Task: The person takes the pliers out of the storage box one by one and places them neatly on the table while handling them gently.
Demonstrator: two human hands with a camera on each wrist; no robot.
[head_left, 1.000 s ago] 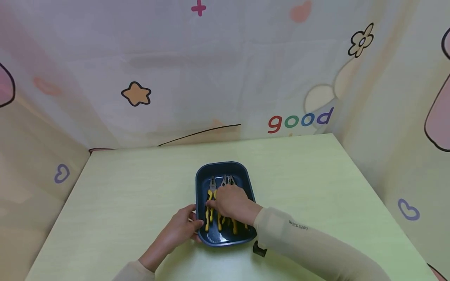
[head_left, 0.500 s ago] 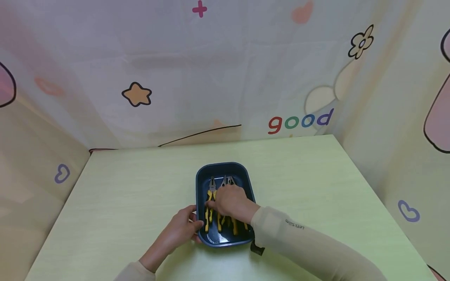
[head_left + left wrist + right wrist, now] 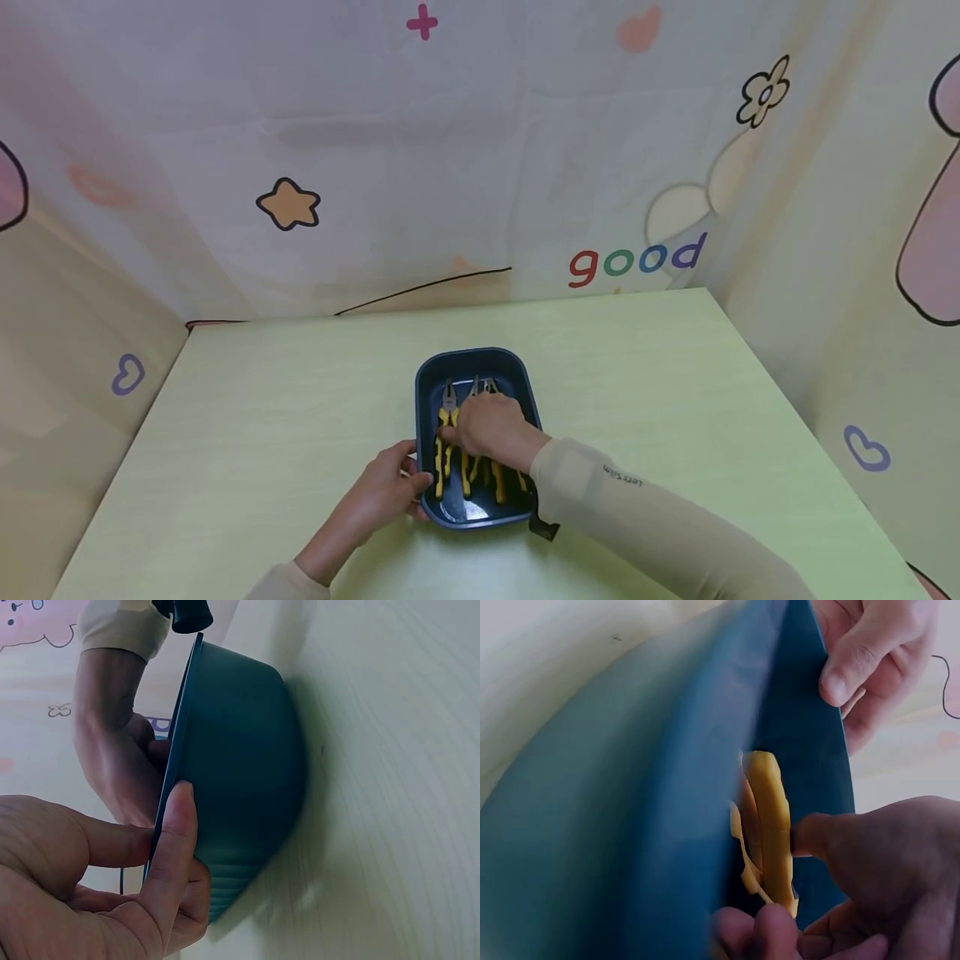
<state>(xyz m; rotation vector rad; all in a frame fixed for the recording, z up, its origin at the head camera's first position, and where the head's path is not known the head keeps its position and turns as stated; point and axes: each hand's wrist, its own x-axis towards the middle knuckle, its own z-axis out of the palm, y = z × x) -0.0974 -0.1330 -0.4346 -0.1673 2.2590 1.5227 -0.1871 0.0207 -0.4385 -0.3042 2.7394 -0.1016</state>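
A dark blue tray (image 3: pixel 470 363) stands on the table, with several pairs of pliers (image 3: pixel 449 402) lying side by side in it, yellow-and-black handles toward me. At its near left side my left hand (image 3: pixel 378 487) pinches the rim, thumb over the inside and fingers against the outer wall (image 3: pixel 240 750). My right hand (image 3: pixel 491 429) reaches down into the tray and covers the middle pliers. In the right wrist view its thumb touches a yellow handle (image 3: pixel 775 817), with curled fingers at the handle's other end. Parts of the pliers are hidden under this hand.
The pale green table (image 3: pixel 300 383) extends around the tray on all sides. A printed curtain (image 3: pixel 420 167) hangs behind it and along both sides. A small black device (image 3: pixel 543 527) shows beneath the right sleeve, beside the tray's near right corner.
Both hands keep their places at the tray, and the pliers lie as before. The right forearm has shifted very slightly left, and the whole view has moved a little.
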